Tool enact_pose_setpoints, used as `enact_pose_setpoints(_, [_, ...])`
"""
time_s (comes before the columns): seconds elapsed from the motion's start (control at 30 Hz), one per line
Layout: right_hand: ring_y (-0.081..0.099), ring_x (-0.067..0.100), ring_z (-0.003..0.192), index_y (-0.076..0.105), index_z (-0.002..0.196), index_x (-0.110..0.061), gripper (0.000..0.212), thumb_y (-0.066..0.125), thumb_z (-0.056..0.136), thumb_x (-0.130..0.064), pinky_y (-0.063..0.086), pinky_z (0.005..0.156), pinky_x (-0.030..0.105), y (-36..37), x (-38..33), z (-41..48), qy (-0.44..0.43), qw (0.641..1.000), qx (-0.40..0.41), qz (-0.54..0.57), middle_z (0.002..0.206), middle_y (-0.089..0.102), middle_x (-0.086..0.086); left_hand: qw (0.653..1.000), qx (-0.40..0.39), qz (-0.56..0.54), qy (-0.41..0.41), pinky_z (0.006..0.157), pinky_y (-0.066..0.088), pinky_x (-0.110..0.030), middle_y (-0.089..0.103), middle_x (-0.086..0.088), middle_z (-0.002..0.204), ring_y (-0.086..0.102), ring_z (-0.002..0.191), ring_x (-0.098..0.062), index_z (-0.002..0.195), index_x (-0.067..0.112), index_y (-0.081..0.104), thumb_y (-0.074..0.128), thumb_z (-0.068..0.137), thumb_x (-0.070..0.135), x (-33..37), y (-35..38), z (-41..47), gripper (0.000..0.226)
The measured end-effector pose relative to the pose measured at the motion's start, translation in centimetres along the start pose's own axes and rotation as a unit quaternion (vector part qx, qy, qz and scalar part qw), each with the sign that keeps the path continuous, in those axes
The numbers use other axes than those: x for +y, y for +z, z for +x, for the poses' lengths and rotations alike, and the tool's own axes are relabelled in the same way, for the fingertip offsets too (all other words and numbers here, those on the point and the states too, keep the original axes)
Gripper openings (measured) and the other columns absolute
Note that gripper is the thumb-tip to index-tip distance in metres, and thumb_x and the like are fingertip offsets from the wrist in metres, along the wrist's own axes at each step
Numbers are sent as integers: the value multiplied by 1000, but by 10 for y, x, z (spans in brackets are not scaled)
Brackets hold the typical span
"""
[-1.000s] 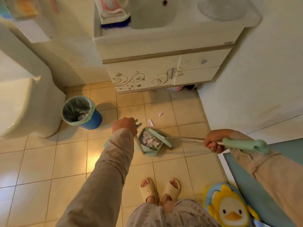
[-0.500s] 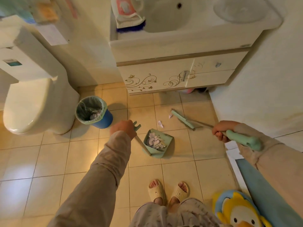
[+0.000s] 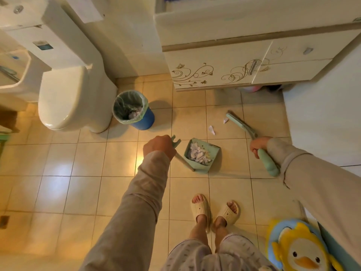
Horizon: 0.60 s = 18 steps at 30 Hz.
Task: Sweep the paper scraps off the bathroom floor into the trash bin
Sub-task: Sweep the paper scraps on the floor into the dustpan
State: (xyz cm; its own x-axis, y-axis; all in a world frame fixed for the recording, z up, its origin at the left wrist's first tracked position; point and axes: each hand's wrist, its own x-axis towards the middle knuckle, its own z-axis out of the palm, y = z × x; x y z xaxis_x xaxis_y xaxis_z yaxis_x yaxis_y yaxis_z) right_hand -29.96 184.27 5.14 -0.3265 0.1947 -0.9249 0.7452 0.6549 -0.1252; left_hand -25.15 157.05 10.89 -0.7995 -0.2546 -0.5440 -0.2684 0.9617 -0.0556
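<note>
Two paper scraps (image 3: 212, 130) lie beside the broom head (image 3: 240, 124), ahead of both grips; right grip (image 3: 258, 144) clasps the broom handle (image 3: 268, 163), left grip (image 3: 159, 146) the dustpan handle (image 3: 184, 162).

A white toilet (image 3: 74, 98) with its lid closed stands at the left, its cistern (image 3: 58, 42) behind it against the wall. A cream cabinet (image 3: 214, 61) printed with brown swirls and butterflies carries a metal handle (image 3: 253, 67). Something pink (image 3: 251, 88) sits beneath it. Cream slippers (image 3: 201, 209) show at the bottom, a yellow duck-shaped cushion (image 3: 298, 249) near them.
</note>
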Motion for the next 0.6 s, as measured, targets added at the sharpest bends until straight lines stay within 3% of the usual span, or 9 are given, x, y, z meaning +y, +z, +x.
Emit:
enact_pose_setpoints(0.1, [36, 20, 55, 50, 122, 8, 40, 36, 86, 3, 33, 56, 29, 13, 7, 1, -21, 993, -13, -117, 64, 41, 11, 1000, -2, -3, 5, 72, 43, -29, 66, -6, 108, 63, 97, -25, 111, 14, 61, 57, 90, 28, 11, -2, 3, 26])
enact_pose_setpoints(0.27, [38, 16, 52, 49, 128, 11, 42, 38, 88, 1, 36, 53, 24, 44, 28, -18, -42, 976, -25, -210, 61, 43, 8, 1000, 1, 1, 17, 72, 42, -29, 66, -6, 111, 63, 100, -25, 113, 14, 61, 56, 91, 26, 23, 1, 1, 26])
enact_pose_setpoints(0.33, [40, 15, 50, 52, 121, 7, 36, 37, 90, -1, 36, 51, 23, 55, 42, -26, -50, 972, -34, -226, 60, 44, 7, 1000, 7, 1, 21, 72, 42, -29, 66, -6, 111, 63, 100, -25, 113, 14, 61, 57, 91, 25, 23, 3, 0, 26])
enact_pose_setpoints(0.43, [41, 16, 47, 49, 90, 1, 14, 35, 88, 0, 34, 47, 22, 68, 65, -37, -39, 972, -52, -227, 56, 45, 8, 1000, 13, -12, 25, 73, 42, -28, 65, -7, 112, 62, 101, -25, 114, 15, 61, 58, 90, 27, 22, 3, 0, 27])
enact_pose_setpoints(0.53, [43, 15, 42, 42, 68, -5, 19, 39, 86, -1, 35, 45, 23, 80, 81, -50, -36, 973, -58, -221, 41, 49, 7, 999, 16, -21, 31, 77, 44, -29, 65, -7, 111, 62, 102, -25, 112, 14, 62, 59, 89, 26, 20, 3, 2, 26])
enact_pose_setpoints(0.6, [44, 13, 36, 41, 66, -6, 21, 41, 86, -2, 35, 44, 22, 85, 87, -55, -41, 975, -66, -209, 33, 49, 4, 999, 19, -27, 28, 76, 45, -28, 66, -6, 110, 62, 101, -24, 111, 15, 62, 58, 89, 25, 17, 3, 2, 24])
